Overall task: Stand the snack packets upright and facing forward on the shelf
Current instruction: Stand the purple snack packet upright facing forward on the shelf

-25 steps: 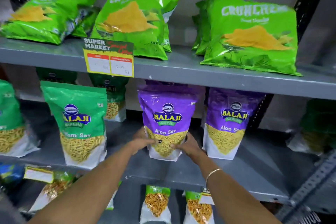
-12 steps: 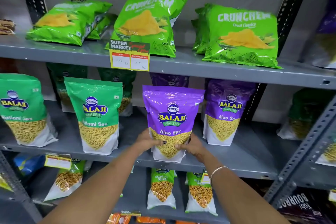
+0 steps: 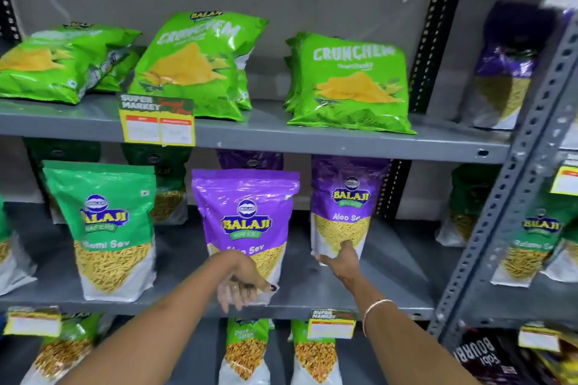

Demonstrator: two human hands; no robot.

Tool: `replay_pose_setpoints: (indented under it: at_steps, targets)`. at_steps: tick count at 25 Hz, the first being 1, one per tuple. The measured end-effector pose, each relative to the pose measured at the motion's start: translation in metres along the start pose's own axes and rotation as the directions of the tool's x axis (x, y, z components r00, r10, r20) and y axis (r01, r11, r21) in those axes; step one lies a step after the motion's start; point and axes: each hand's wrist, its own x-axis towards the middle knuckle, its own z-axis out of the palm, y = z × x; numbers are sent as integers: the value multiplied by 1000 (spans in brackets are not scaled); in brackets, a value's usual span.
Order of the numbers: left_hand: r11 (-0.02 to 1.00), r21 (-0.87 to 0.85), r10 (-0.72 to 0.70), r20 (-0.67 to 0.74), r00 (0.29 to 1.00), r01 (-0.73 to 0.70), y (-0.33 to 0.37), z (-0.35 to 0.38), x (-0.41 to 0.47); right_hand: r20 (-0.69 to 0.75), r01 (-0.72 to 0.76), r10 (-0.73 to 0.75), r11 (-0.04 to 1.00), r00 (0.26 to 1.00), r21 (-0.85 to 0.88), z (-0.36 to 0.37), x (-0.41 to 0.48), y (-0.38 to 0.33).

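A purple Aloo Sev packet stands upright and faces forward at the front of the grey middle shelf. My left hand hangs just in front of its base with fingers spread and holds nothing. A second purple Aloo Sev packet stands further back to the right. My right hand lies against its lower left corner, fingers extended on the front and thumb at the edge. A third purple packet shows behind the front one.
A green Ratlami Sev packet stands left of the purple one. Green Crunchem bags lean or lie on the top shelf behind a yellow price tag. A slotted metal post rises at right. Chana packets stand below.
Both hands have let go of the front purple packet. My left hand has dropped away from its base and my right hand has moved right onto the second purple packet. The view has shifted left and up.
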Motion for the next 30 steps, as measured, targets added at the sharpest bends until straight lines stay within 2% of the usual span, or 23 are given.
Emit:
replay_pose_setpoints:
  at_steps: [2,4,6,9,12,13,15,18,22,25,30]
  targets:
    - [989,-25,142,-90,986,-145,40,13,12,-117,-38,40,999,992,14,-29,19,13]
    - [946,-170,226,-271,936,-278,76,21,38,-129,-55,64,996,990,71,-54,45,28]
    - [861,-324,229,-442,867,-393,109,24,65,-12,-49,52,984,999,173,-67,81,47]
    - [707,-437,183,-647,740,-556,143,22,89,164,-49,-3,948,987,313,-62,141,83]
    - [473,-577,204,-663,720,-665,157,20,110,365,-47,-176,848,914,528,-67,139,71]
    - [462,-576,185,-681,709,-674,159,22,113,403,-39,-235,824,884,566,-69,138,67]
    - [498,-549,115,-725,679,-671,161,29,113,421,-25,-309,781,853,624,-71,134,68]
    - [549,-513,69,-759,647,-660,157,41,107,395,-4,-288,804,873,595,-78,119,76]
    - [656,-487,51,-733,678,-576,145,64,85,418,40,-286,861,862,507,-95,85,79]
    - [728,-454,80,-689,721,-514,137,72,72,386,46,-235,896,892,441,-102,61,81]
    - [766,-420,101,-670,735,-488,130,81,65,333,89,-220,926,917,367,-111,35,77]
